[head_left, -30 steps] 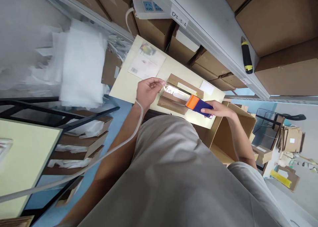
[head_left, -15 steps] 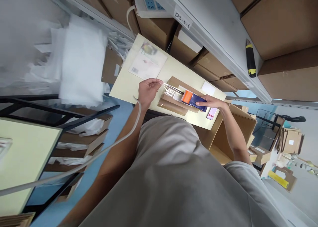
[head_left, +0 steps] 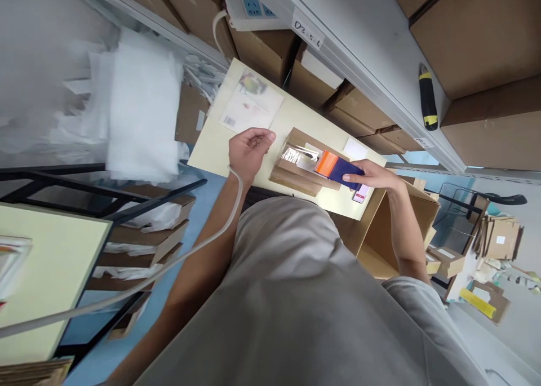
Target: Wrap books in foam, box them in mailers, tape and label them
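Observation:
My right hand [head_left: 374, 173] grips the dark-blue end of a flat-sided orange and dark-blue object [head_left: 327, 163], thumb on top. Its exact kind does not show. Its orange end hangs over the right part of a small cardboard box [head_left: 296, 181]. Shiny clear plastic [head_left: 291, 154] and a white label lie along the middle of the box. My left hand [head_left: 250, 149] is off the box's left end, thumb and fingertips pinched together. Whatever the pinch holds, if anything, cannot be made out. A pale cable [head_left: 203, 244] crosses my left forearm near the wrist.
A cream tabletop [head_left: 207, 149] bears a printed sheet [head_left: 251, 107] and a phone [head_left: 360, 194]. Beside it on the right stands an open carton [head_left: 382, 234]. A shelf [head_left: 359, 53] above holds a yellow-black cutter [head_left: 428, 98]; a power strip [head_left: 253, 14] is at the back.
The shiny strip that ran from my left fingertips to the orange end no longer shows between them. My right hand has moved slightly right with the object; my left hand has shifted slightly left.

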### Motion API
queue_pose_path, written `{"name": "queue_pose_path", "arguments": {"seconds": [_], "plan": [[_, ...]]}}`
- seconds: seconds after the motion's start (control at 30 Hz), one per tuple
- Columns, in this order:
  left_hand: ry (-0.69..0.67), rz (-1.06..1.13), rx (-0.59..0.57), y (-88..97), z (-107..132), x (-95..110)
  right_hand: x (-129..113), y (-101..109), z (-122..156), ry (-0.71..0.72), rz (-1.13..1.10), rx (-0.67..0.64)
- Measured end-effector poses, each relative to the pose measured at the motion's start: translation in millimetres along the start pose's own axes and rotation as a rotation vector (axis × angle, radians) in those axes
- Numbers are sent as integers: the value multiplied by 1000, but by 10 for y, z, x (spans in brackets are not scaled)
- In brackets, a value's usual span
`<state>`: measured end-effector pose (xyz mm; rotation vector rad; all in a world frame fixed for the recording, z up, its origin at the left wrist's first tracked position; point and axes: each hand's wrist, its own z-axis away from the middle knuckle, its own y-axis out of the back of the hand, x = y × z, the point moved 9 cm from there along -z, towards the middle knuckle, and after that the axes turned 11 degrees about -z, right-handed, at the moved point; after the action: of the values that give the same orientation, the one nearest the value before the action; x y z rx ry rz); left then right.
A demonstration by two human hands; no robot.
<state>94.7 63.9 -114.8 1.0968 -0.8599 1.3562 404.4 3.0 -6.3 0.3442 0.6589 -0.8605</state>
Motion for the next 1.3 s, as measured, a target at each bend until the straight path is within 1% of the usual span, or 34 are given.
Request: {"name": "queue_pose_path", "arguments": {"seconds": [0.07,0.13,0.27,0.37,0.53,0.7,0.8,0.93,0.97,1.03,1.1,1.2,1.23,1.3], "plan": [[-7,3,-2,-43,-45,22,-27,79,-31,-1,14,21],[2,-2,-6,-84,-94,-22,12,120,-117,-20,13,21],[55,-21,-6,-114,-147,-251,174,119,-338,-58,18,-1],[95,-31,5,-100,-139,-441,276,66,-445,-74,42,-21],[152,-37,16,-82,-125,-699,334,-70,-467,-56,41,-41],[226,-71,-9,-104,-150,-965,343,-162,-471,-31,19,-58],[275,-97,-34,-174,-126,-1096,343,-178,-496,-9,37,-72],[355,-113,-80,-333,-42,-1205,379,-167,-536,9,64,-76],[366,-123,-91,-363,-27,-1211,397,-167,-545,4,66,-81],[343,-185,-99,-377,-28,-1174,422,-173,-557,-7,65,-92],[286,-314,-57,-301,-55,-1081,425,-172,-560,-10,73,-93],[174,-509,54,-142,-74,-857,411,-163,-550,-8,96,-78],[128,-541,62,-132,-66,-774,407,-160,-546,-6,101,-71],[43,-557,21,-196,-24,-632,409,-160,-543,-2,104,-60]]}}
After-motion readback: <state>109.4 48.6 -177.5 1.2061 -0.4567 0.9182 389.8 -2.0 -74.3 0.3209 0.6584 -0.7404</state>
